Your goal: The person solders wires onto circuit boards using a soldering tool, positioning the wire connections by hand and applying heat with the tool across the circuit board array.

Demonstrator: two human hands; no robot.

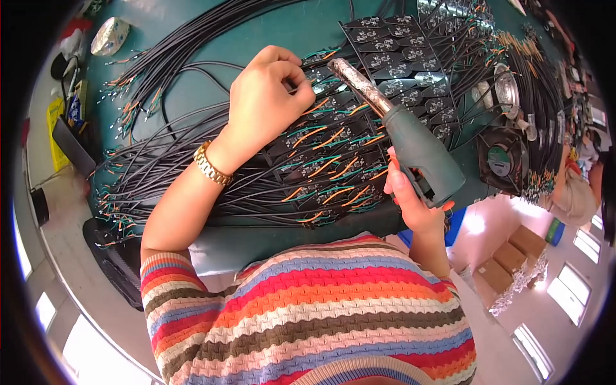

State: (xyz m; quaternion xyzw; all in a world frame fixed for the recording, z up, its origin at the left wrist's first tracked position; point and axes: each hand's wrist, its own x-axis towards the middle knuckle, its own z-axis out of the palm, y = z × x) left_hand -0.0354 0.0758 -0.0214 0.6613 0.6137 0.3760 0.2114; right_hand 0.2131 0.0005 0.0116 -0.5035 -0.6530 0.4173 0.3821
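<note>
Green table (276,32): heat gun (420,141) in right hand (414,202), nozzle (362,86) near left hand (263,93)

A green table (151,29) holds circuit boards (385,62), with cables (163,170) and a roll (110,36) left of them, a fan (504,160) right.

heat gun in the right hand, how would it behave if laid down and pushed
The heat gun would probably stay stiff, as its body looks like a hard shell with a straight metal nozzle. Its rounded casing could let it rock or roll. Weight likely sits toward the thick body, near the right hand.
</note>
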